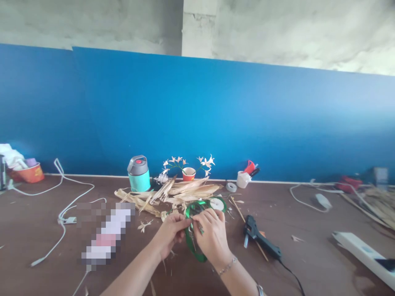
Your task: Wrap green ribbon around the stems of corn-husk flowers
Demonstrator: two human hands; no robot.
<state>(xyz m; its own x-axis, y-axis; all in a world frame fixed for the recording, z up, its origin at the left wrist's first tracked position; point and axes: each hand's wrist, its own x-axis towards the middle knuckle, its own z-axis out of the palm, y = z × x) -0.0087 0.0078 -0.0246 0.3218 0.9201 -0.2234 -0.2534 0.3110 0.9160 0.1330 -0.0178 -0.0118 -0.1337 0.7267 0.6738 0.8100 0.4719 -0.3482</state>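
My left hand [173,231] and my right hand [212,232] meet over the near middle of the table, fingers pinched close together. Green ribbon [200,256] loops around and below the fingers, running from a white spool [217,204] just beyond my right hand. A thin stem-like piece shows between the hands, but its exact kind is hidden by the fingers. Dried corn husks [194,190] lie in a pile just past the hands. One small husk flower [145,225] rests on the table left of my left hand.
A red paper cup [189,174] holds flower sprays beside a turquoise flask [139,174]. A glue gun [261,236] with a cord lies to the right, near a white power strip [364,255]. White cables [63,209] and a blurred-out object [108,234] are left.
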